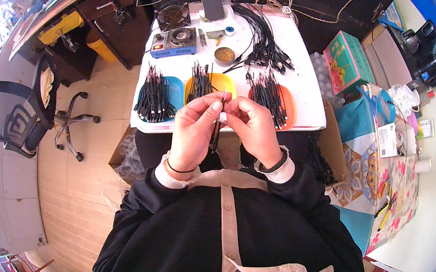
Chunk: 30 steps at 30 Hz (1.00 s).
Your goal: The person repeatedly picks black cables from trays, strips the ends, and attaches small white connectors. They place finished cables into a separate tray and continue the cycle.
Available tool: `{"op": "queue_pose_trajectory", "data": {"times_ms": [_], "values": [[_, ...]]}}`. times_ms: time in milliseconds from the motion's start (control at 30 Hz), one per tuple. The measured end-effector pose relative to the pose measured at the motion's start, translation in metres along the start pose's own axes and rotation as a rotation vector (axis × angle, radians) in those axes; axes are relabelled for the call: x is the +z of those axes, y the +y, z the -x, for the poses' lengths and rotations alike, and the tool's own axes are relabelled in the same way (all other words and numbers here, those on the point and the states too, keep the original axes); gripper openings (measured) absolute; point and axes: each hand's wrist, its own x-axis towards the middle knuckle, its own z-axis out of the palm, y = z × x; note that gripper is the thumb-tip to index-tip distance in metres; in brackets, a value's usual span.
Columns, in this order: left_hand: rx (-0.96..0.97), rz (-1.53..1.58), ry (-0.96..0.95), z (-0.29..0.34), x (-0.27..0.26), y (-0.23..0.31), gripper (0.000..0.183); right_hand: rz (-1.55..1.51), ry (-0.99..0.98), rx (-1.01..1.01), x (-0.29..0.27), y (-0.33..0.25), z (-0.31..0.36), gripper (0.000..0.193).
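- One office chair (15, 104), black mesh back, at far left.
- One blue plate (178, 88), smooth and rounded, carrying a heap of thin black leads (154, 97) with pale tips.
- One boxy blue device (173, 50) with a round dark top, on the white, smooth surface (309, 112).
- One left hand (196, 125): grip closed, thumb and fingers clamped on the black cable.
- One yellow plate (229, 82), the second of three, bearing a smaller bundle (199, 81).
- Black cable (215, 135): slim, matt, hanging between the hands before the yellow plate; small white piece (223, 117) at the fingers. Strand count uncertain, as fingers cover it.
- One right hand (255, 127): grip likewise clamped on the cable.
- One orange plate (290, 108), rounded, holding a third bundle (268, 96).
- One green box (348, 65), flat-sided, pink-edged, beyond the surface.
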Motion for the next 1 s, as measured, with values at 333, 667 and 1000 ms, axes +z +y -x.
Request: {"op": "queue_pose_trajectory", "data": {"times_ms": [333, 667, 1000], "values": [[0.097, -0.392, -0.040, 0.005, 0.010, -0.002, 0.012, -0.279, -0.005, -0.034, -0.031, -0.018, -0.007, 0.012], [-0.163, 0.015, -0.167, 0.010, 0.006, 0.006, 0.012, -0.874, -0.137, 0.242, -0.030, -0.004, -0.004, 0.007], [-0.107, -0.065, -0.284, 0.010, -0.002, -0.002, 0.019, -0.880, -0.240, 0.320, -0.034, 0.004, 0.002, 0.009]]}}
